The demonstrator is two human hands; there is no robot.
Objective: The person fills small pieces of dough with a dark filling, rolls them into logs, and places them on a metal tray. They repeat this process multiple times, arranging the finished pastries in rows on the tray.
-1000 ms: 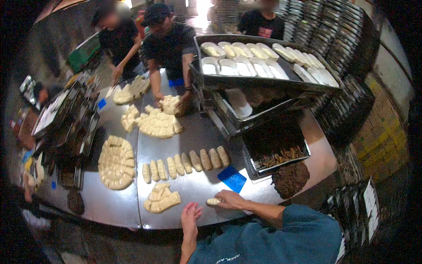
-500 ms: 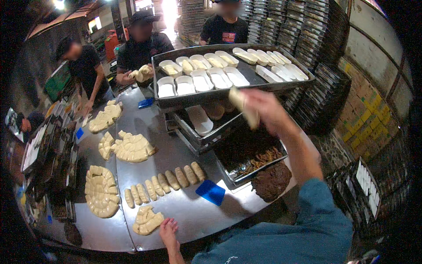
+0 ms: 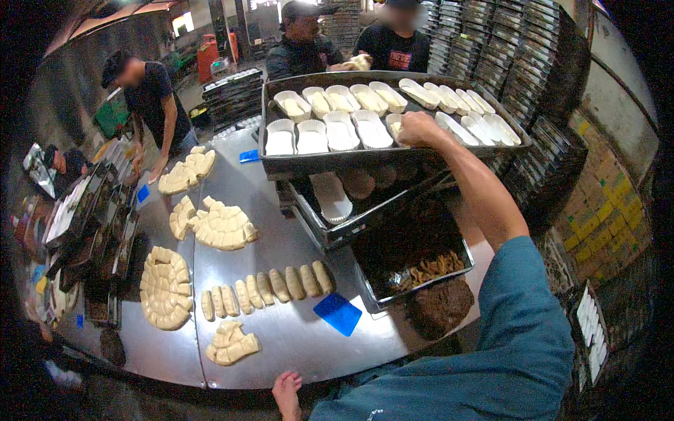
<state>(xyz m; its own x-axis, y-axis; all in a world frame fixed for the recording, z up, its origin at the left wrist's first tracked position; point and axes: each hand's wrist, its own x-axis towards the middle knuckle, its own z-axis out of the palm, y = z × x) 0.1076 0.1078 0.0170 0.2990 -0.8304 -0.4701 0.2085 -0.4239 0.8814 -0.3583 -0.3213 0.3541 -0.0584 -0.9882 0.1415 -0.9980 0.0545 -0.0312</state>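
My right hand [image 3: 419, 130] reaches over the dark metal tray [image 3: 309, 165], its fingers closed at a white paper liner. A bit of pale dough [image 3: 395, 130] shows under the fingertips; the rest of that piece is hidden. In the tray's far row, several paper liners [image 3: 292, 105] hold dough, while those in the near row [image 3: 312, 137] look white inside. My left hand [image 3: 286, 389], fingers loosely curled and holding nothing, hovers by the table's front edge. Beyond it lie a small lump of dough [image 3: 232, 344] and a row of shaped dough rolls [image 3: 267, 288].
Larger cut dough slabs [image 3: 166, 288] lie on the metal table [image 3: 281, 358], beside a blue scraper [image 3: 338, 313]. A pan with brown filling [image 3: 428, 270] and a dark brown mass [image 3: 441, 309] sit at right. Co-workers [image 3: 151, 98] stand across the table; stacked trays [image 3: 491, 42] rise behind.
My right hand has lowered the dough piece from above the tray's front edge into a near-row liner. My left hand has drawn back from the small dough lump. The view has shifted.
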